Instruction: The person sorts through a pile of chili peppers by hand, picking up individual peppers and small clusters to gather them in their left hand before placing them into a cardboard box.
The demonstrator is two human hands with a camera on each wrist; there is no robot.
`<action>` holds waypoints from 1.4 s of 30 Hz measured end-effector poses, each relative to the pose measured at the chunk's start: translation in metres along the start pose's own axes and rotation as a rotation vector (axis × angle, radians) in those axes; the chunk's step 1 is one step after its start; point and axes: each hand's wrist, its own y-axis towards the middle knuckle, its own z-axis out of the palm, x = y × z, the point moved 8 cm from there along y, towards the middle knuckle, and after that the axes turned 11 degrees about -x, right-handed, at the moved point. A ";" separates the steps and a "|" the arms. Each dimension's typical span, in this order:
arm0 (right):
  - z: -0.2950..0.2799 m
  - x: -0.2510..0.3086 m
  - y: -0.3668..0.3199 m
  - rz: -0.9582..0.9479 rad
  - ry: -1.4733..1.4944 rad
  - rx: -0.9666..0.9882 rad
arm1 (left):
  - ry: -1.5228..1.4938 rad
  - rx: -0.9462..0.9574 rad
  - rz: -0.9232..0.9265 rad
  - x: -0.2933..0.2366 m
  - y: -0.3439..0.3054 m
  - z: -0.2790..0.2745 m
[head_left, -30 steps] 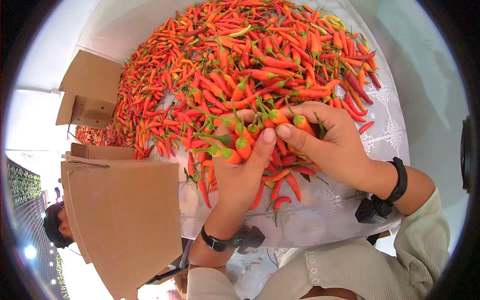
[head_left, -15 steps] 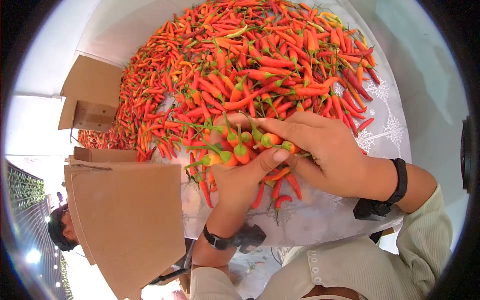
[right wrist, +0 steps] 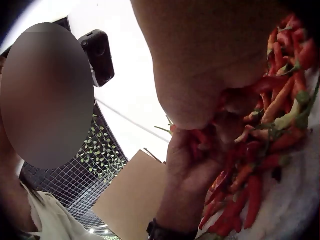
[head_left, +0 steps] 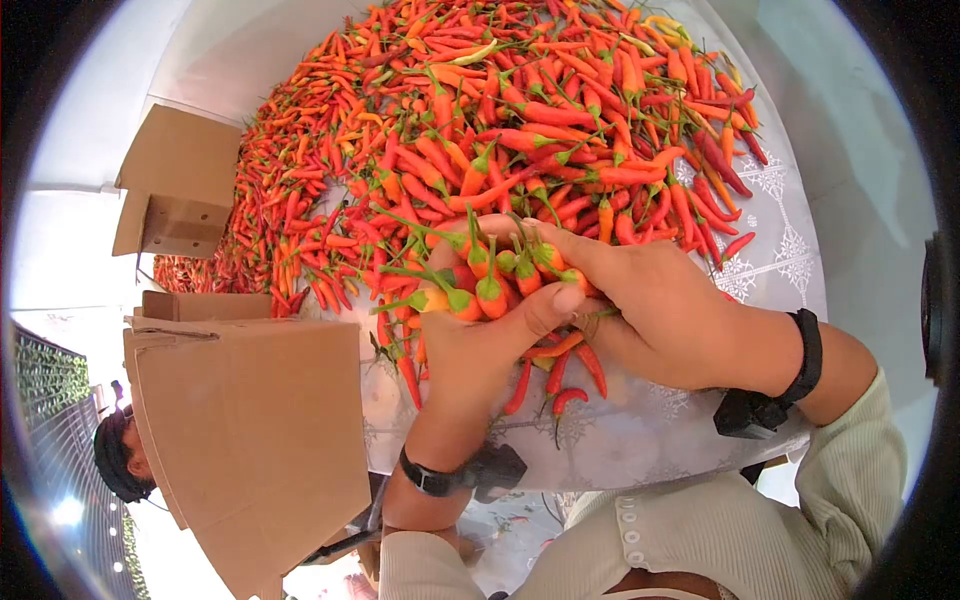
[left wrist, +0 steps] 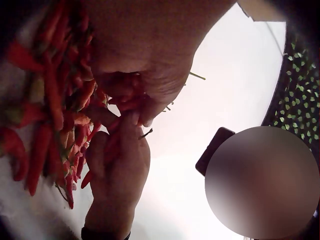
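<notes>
A bunch of red-orange chili peppers (head_left: 490, 290) is gathered between the two hands, green stems pointing up. My left hand (head_left: 480, 350) grips the bunch from the left, its thumb laid across the front. From the right, my right hand (head_left: 670, 310) curls round the same bunch, and its fingers meet the left hand's thumb and fingertips. In the left wrist view, red pepper bodies show in the palm of the right hand (left wrist: 122, 170). The lower ends of the bunch are mostly hidden by the hands in the head view.
A large heap of loose chili peppers (head_left: 450, 130) covers the table behind the hands. Several peppers (head_left: 560, 380) lie on the patterned tablecloth (head_left: 620, 430) below them. Cardboard boxes (head_left: 250, 420) stand at the left, with another person's head (head_left: 122, 455) beyond.
The thumbs met tip to tip over spread peppers earlier. My right hand has since swung inward round the right side, and the stems now sit in a tighter cluster.
</notes>
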 end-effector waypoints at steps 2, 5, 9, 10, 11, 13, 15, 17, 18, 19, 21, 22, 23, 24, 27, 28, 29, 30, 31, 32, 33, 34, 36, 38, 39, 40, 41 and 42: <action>-0.001 0.001 -0.001 -0.034 0.028 -0.015 | -0.020 0.005 0.072 -0.004 -0.002 0.003; 0.000 0.001 0.000 -0.017 0.045 0.002 | 0.000 0.025 0.136 -0.008 -0.004 0.004; -0.005 0.003 0.000 -0.057 0.128 -0.110 | -0.068 -0.049 0.093 -0.012 -0.004 -0.001; -0.008 0.005 0.001 -0.093 0.145 -0.166 | -0.088 -0.083 0.077 -0.012 -0.004 -0.004; -0.010 0.004 0.001 -0.086 0.184 -0.199 | -0.094 -0.126 0.066 -0.011 0.000 -0.010; -0.012 -0.001 0.002 -0.030 0.285 -0.243 | -0.193 -0.124 0.020 -0.016 0.001 -0.011; -0.012 -0.006 0.002 0.040 0.344 -0.242 | -0.226 -0.092 0.028 -0.016 0.004 -0.012; -0.013 -0.007 0.002 0.084 0.340 -0.219 | -0.263 -0.055 0.011 -0.015 0.005 -0.009; -0.012 -0.007 0.000 0.122 0.375 -0.203 | -0.284 -0.033 -0.011 -0.014 0.004 -0.005; -0.010 -0.006 -0.001 0.160 0.409 -0.187 | -0.305 -0.011 -0.033 -0.012 0.003 -0.001; -0.008 -0.007 -0.002 0.194 0.452 -0.181 | -0.270 0.021 -0.017 -0.009 0.002 0.001; -0.008 -0.008 -0.002 0.190 0.461 -0.189 | -0.251 0.036 -0.007 -0.008 0.001 0.001; -0.008 -0.008 -0.002 0.185 0.471 -0.197 | -0.243 0.033 -0.023 -0.006 0.000 0.002; -0.009 -0.007 -0.001 0.147 0.420 -0.207 | -0.233 0.029 -0.039 -0.004 -0.001 0.003; -0.012 -0.003 0.002 0.046 0.295 -0.202 | -0.222 0.025 -0.067 -0.003 0.000 0.003; -0.012 -0.002 0.003 0.022 0.269 -0.176 | -0.222 0.026 -0.073 -0.002 0.000 0.004; -0.012 0.000 0.003 -0.001 0.243 -0.149 | -0.238 -0.011 -0.080 -0.002 0.000 0.004; -0.010 -0.009 0.002 0.175 0.430 -0.119 | -0.256 -0.048 -0.086 -0.004 -0.001 0.005; -0.006 -0.015 0.001 0.351 0.615 -0.087 | -0.273 -0.085 -0.090 -0.005 -0.001 0.004; -0.004 -0.022 0.000 0.448 0.685 -0.017 | -0.285 -0.056 -0.099 -0.005 -0.001 0.004; -0.002 -0.027 -0.003 0.551 0.748 0.049 | -0.296 -0.028 -0.107 -0.007 -0.001 0.002; -0.007 -0.029 0.002 0.522 0.788 -0.074 | -0.307 -0.001 -0.116 -0.007 -0.001 0.001; -0.014 -0.034 0.007 0.462 0.861 -0.321 | -0.269 -0.014 -0.113 -0.005 -0.002 -0.001; -0.019 -0.034 0.010 0.366 0.795 -0.307 | -0.215 -0.033 -0.128 -0.001 -0.003 -0.001; -0.024 -0.035 0.011 0.324 0.706 -0.304 | -0.177 -0.046 -0.143 0.002 -0.003 -0.002; -0.028 -0.033 0.012 0.278 0.615 -0.301 | -0.141 -0.057 -0.154 0.004 -0.003 -0.002; -0.029 -0.033 0.011 0.295 0.611 -0.287 | -0.087 -0.054 -0.194 0.006 -0.003 -0.002; -0.029 -0.030 0.010 0.311 0.609 -0.273 | -0.032 -0.053 -0.233 0.007 -0.005 -0.002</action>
